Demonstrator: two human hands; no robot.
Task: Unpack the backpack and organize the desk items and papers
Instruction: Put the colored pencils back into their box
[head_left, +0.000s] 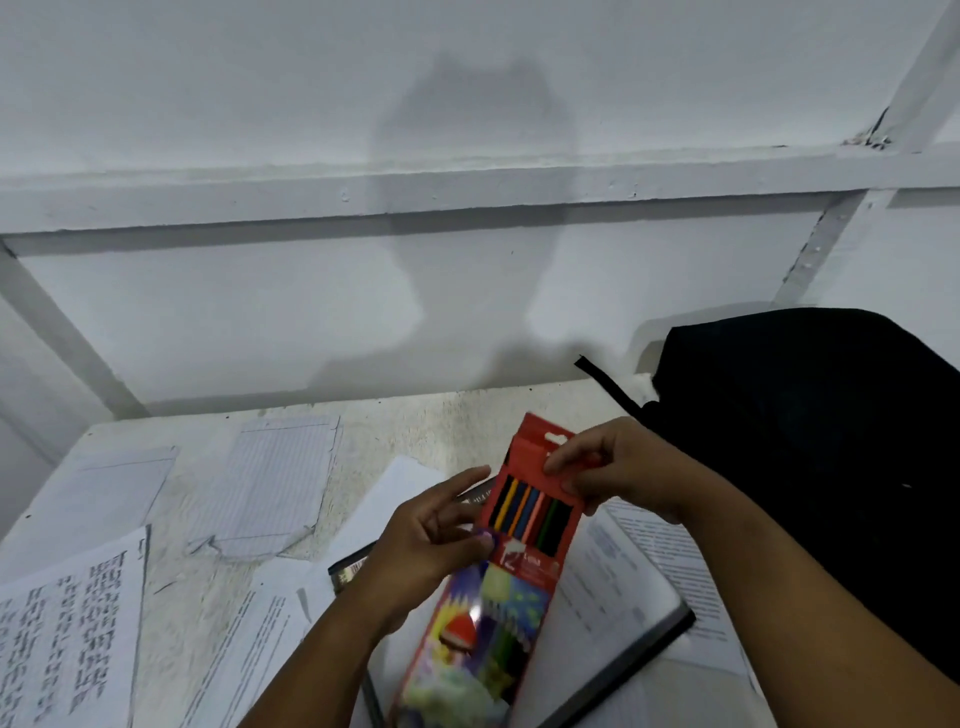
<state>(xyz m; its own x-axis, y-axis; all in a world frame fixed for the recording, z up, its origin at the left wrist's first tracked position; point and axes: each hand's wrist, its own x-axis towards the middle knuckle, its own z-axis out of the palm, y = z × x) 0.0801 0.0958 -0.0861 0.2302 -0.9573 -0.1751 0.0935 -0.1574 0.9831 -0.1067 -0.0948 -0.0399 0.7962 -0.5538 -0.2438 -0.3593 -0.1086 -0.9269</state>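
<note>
A long red box of coloured pencils (511, 566) is held over the desk, its clear window showing several pencils. My right hand (618, 467) pinches the box's top end near the flap. My left hand (441, 530) grips the box's left edge at mid-length with thumb and fingers. The black backpack (810, 441) stands at the right against the wall, one strap sticking out to its left. Printed and lined papers (270, 483) lie scattered across the white desk (467, 415).
An open dark-covered folder with printed pages (618, 597) lies under the box. A dark flat item (350, 566) pokes out from under papers near my left wrist. A printed sheet (67, 639) lies at the left front. A white wall with a ledge rises behind the desk.
</note>
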